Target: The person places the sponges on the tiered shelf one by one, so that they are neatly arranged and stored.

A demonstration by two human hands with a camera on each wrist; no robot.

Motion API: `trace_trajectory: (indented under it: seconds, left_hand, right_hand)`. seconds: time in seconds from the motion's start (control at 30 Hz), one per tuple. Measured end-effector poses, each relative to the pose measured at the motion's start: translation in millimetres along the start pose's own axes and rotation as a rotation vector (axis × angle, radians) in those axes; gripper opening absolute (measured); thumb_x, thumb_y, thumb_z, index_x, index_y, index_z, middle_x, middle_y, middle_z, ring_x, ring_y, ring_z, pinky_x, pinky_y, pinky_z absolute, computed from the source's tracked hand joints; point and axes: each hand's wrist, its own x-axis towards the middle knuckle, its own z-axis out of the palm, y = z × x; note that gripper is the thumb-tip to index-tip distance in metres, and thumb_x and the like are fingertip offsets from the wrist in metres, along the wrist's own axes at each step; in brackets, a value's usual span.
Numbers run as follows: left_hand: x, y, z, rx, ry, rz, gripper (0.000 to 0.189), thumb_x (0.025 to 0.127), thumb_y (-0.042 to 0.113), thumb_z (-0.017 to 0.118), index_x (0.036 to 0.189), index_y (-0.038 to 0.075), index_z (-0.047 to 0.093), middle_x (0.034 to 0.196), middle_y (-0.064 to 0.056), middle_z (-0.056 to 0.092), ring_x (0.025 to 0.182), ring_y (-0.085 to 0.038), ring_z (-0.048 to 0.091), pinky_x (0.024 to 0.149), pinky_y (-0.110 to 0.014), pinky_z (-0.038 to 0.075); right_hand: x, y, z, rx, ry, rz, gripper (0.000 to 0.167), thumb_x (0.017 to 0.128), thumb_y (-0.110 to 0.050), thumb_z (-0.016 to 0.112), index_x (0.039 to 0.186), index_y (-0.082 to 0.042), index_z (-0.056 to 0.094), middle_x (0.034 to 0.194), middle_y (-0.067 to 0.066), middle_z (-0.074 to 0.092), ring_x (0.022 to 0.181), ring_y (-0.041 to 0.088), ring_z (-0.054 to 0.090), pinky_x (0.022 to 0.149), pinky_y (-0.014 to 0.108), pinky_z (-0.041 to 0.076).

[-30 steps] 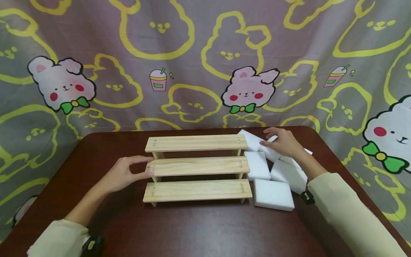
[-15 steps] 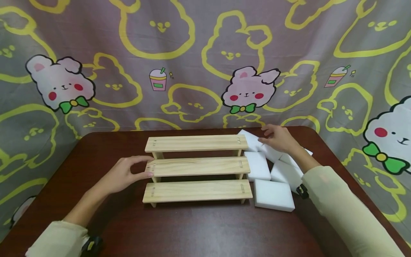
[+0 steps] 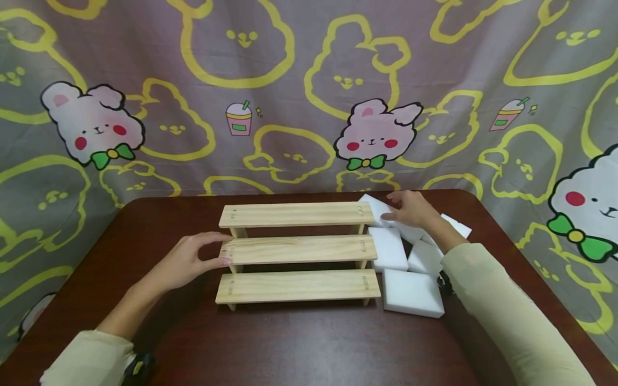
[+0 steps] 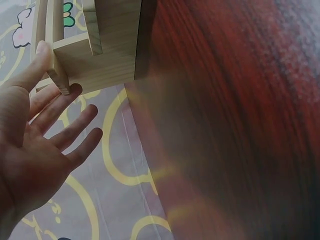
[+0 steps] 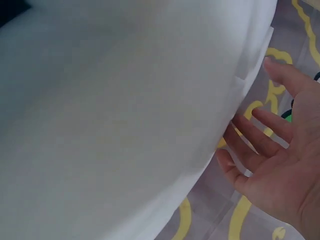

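Note:
A three-tier wooden display stand (image 3: 296, 249) of pale planks stands on the table. My left hand (image 3: 185, 261) holds the left end of its middle plank between thumb and forefinger. In the left wrist view the thumb (image 4: 37, 67) lies on one side of the plank end, and the other fingers spread apart beyond it. My right hand (image 3: 410, 208) hovers over the white foam blocks (image 3: 412, 289), right of the stand. Its fingers are loosely bent with nothing between them. In the right wrist view a foam block (image 5: 115, 120) fills much of the frame beside the spread fingers.
The dark red-brown table (image 3: 309, 348) has rounded far corners. Behind it hangs a grey-pink curtain (image 3: 289, 96) with yellow outlines and cartoon bunnies. Several foam blocks lie close together, some overlapping, beside the stand's right end.
My right hand has moved slightly left over the far foam blocks, and the right forearm has swung inward. The left hand and the stand have stayed in place.

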Motion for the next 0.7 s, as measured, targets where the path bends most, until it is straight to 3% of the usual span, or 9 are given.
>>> trace_trajectory:
  seconds: [0.23, 0.43, 0.7]
  left_hand:
    - [1.0, -3.6, 0.9, -0.01, -0.011, -0.03, 0.046, 0.089, 0.021, 0.084, 0.128, 0.0, 0.07, 0.126, -0.016, 0.072, 0.124, -0.04, 0.063, 0.1, -0.061, 0.048]
    - [3.0, -6.1, 1.1, -0.025, -0.01, -0.03, 0.045, 0.089, 0.02, 0.084, 0.127, 0.0, 0.07, 0.125, -0.016, 0.072, 0.124, -0.041, 0.062, 0.1, -0.062, 0.047]
    - [3.1, -3.5, 0.8, -0.032, -0.02, -0.04, 0.045, 0.089, 0.019, 0.084, 0.128, 0.0, 0.07, 0.125, -0.016, 0.072, 0.124, -0.04, 0.062, 0.1, -0.062, 0.047]
  right_hand:
    - [1.1, -1.7, 4.2, -0.021, -0.024, 0.043, 0.071, 0.087, -0.035, 0.085, 0.137, 0.008, 0.061, 0.135, 0.029, 0.062, 0.122, 0.043, 0.06, 0.101, 0.058, 0.048]
    - [1.5, -2.3, 6.0, -0.048, -0.039, 0.02, 0.074, 0.087, -0.043, 0.084, 0.136, 0.007, 0.062, 0.135, 0.027, 0.064, 0.116, 0.038, 0.063, 0.099, 0.057, 0.049]
    - [4.9, -4.4, 8.7, -0.035, -0.032, -0.05, 0.072, 0.083, -0.034, 0.088, 0.134, 0.01, 0.062, 0.131, 0.028, 0.065, 0.117, 0.038, 0.062, 0.101, 0.056, 0.049]
